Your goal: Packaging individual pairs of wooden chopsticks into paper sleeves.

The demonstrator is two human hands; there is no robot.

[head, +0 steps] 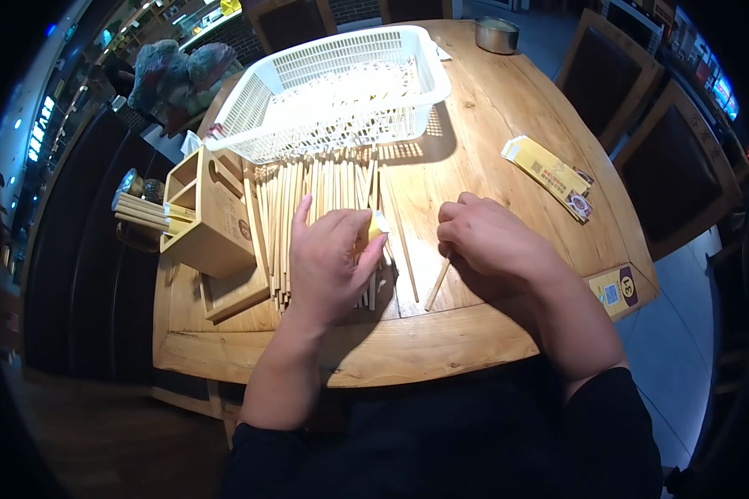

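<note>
My left hand (331, 262) pinches a yellow paper chopstick sleeve (374, 228) between thumb and fingers, above a broad pile of loose wooden chopsticks (324, 187). To its right, my right hand (490, 237) has its fingers curled round the upper part of a wooden chopstick (437, 287), whose lower end points toward me. Between the hands another chopstick (406, 249) lies on the wooden table (374, 368). A stack of yellow printed paper sleeves (549, 178) rests farther right. Behind the pile stands a white plastic basket (343, 134) filled with wrapped chopsticks, brightly lit.
At the left, a wooden caddy (215, 231) holds several sleeved chopsticks (153, 212). A round metal tin (497, 35) stands at the far edge. A numbered table card (615, 290) lies at the right corner. Chairs (677, 165) flank the right side, a dark bench (81, 262) the left.
</note>
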